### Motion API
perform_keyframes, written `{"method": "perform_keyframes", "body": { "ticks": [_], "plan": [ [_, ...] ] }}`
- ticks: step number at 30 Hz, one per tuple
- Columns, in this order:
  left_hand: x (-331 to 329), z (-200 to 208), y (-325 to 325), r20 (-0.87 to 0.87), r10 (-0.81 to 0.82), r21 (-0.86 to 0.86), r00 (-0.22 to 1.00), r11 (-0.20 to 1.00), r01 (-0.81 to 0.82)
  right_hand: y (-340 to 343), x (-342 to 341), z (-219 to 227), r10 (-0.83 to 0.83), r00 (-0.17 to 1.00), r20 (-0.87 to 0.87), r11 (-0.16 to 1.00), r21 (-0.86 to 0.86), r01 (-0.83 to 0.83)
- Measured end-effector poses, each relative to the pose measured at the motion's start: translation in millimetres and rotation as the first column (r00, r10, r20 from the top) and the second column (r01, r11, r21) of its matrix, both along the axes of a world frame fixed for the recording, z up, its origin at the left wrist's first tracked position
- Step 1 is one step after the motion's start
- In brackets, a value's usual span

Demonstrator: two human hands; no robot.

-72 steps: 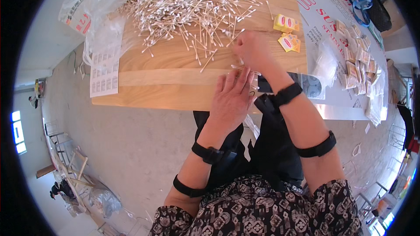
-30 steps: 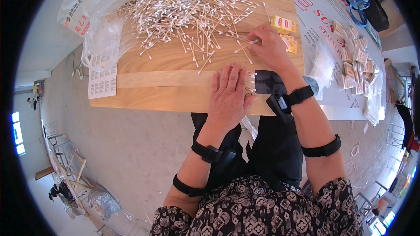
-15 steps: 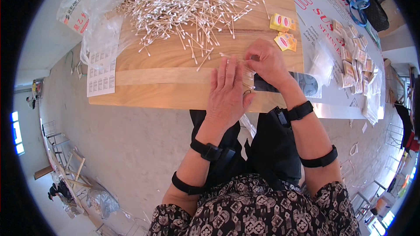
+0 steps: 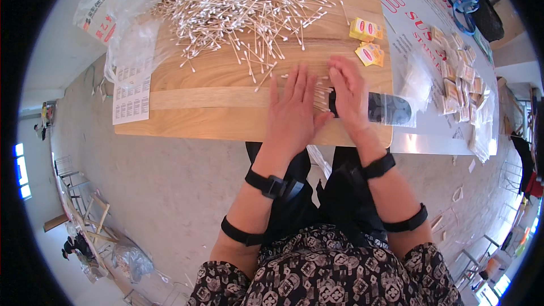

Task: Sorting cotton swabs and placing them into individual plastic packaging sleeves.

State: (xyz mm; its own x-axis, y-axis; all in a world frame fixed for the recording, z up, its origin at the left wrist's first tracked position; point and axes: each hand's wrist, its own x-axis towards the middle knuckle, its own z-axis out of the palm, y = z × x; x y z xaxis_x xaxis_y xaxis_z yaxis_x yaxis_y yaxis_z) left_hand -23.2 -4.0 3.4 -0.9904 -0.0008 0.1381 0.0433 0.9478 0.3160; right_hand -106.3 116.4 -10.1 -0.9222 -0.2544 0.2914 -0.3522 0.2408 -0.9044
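On the wooden board lies a small row of cotton swabs [image 4: 322,97], between my two hands. My left hand [image 4: 294,107] is stretched flat over its left side, fingers extended and slightly blurred. At the other side my right hand [image 4: 350,93] stands on edge, fingers straightened and apart from the thumb, with no grip visible. My palms partly hide the row. A dark flat piece [image 4: 381,107] reaches out from beneath my right hand, its far end under clear plastic. Beyond my hands spreads a big loose heap of cotton swabs [image 4: 238,11].
Small yellow printed cards [image 4: 365,29] are stacked at the board's right. Further right, many filled small packs [image 4: 462,79] and clear plastic bags [image 4: 416,82] rest on a grey sheet [image 4: 405,22]. A printed label sheet [image 4: 131,99] and a large plastic bag [image 4: 127,39] lie left.
My right hand has gone from a pinch near my left fingertips to straightened fingers beside the swab row, its wrist shifting left. My left hand has moved only slightly.
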Motion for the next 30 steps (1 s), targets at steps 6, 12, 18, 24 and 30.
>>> {"method": "perform_keyframes", "body": {
  "ticks": [6, 12, 18, 24, 30],
  "plan": [
    [24, -6, 2, 0.034, 0.035, -0.035, 0.999, 0.999, -0.033, -16, 45, 1, -0.119, 0.993, 0.01, 0.989, -0.091, 0.12],
    [13, -4, -38, -0.333, 0.293, 0.225, 0.896, 0.948, -0.226, -16, 39, -7, -0.083, 0.99, 0.111, 0.976, -0.194, 0.103],
    [13, 0, -68, -0.251, 0.443, 0.19, 0.861, 0.895, -0.405, -11, 39, -5, -0.046, 0.991, 0.122, 0.977, -0.203, 0.071],
    [13, 2, -58, -0.32, 0.385, 0.252, 0.866, 0.915, -0.314, 1, 38, -5, -0.03, 0.959, 0.283, 0.925, -0.356, 0.133],
    [21, 6, -14, -0.009, -0.046, 0.036, 0.999, 0.998, 0.047, 19, 45, 1, -0.091, 0.977, 0.194, 0.979, -0.162, 0.124]
  ]
}}
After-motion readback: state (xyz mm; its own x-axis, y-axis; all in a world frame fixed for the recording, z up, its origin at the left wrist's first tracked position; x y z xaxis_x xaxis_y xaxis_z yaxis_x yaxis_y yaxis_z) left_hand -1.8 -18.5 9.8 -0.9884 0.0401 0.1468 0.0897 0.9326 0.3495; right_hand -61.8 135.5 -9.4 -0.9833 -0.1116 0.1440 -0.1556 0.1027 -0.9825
